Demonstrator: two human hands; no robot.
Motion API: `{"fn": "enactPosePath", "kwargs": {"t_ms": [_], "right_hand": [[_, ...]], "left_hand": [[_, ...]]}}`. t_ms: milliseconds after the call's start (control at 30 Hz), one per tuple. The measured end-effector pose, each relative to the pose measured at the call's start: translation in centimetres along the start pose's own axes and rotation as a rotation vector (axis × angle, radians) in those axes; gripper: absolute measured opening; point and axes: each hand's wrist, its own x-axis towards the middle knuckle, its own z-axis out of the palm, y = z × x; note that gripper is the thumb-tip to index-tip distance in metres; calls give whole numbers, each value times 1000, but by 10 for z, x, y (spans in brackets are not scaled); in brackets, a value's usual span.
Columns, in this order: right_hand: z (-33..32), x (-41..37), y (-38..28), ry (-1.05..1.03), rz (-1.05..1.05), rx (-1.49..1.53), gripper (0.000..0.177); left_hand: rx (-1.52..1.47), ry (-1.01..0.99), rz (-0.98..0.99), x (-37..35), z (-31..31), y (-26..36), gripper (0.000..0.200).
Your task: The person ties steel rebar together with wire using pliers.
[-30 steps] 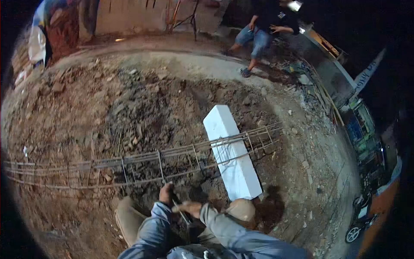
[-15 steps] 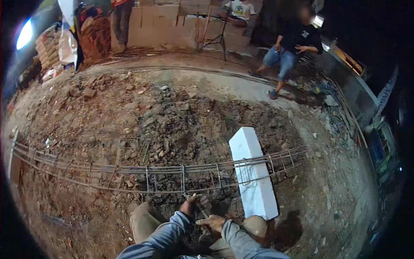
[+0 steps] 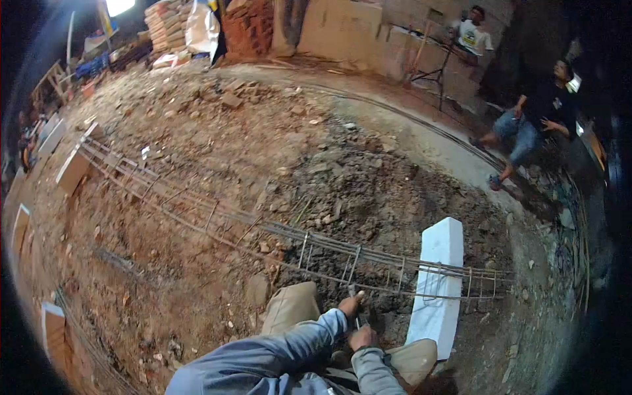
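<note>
A long rebar cage point(image 3: 234, 217) runs from the upper left to the right, its right end across a white block point(image 3: 438, 263). My left hand point(image 3: 351, 305) is closed near the cage's lower bar, by one of the stirrups. Just below and to the right, my right hand point(image 3: 363, 338) is closed round a thin tool point(image 3: 358, 321), whose shape is too small to make out. What my left hand grips is too small to tell. My knees are on both sides of my hands.
Rough soil and rubble point(image 3: 197, 145) surround the cage. More blocks point(image 3: 54, 329) lie at the left. Long bars point(image 3: 421, 122) lie along the pale strip behind. A person point(image 3: 536, 125) sits at the upper right, another point(image 3: 474, 36) beside a tripod point(image 3: 440, 78). Stacked bags point(image 3: 166, 26) stand behind.
The view has turned left, so the cage now slants and the block appears farther right. More blocks have come into view at the left. Both hands remain close together near the cage.
</note>
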Motion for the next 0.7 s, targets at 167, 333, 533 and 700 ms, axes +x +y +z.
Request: {"fn": "enactPosePath", "kwargs": {"t_ms": [167, 333, 533, 700], "right_hand": [[24, 51, 23, -436, -547, -626, 25], [55, 69, 50, -135, -715, -508, 18], [98, 88, 80, -561, -228, 590, 21], [-8, 30, 34, -1363, 278, 1495, 23]], "left_hand": [[-115, -157, -28, -66, -13, 51, 53], [-16, -156, 87, -62, -15, 48, 45], [1, 10, 114, -98, -11, 70, 48], [-411, -340, 56, -90, -3, 63, 39]]}}
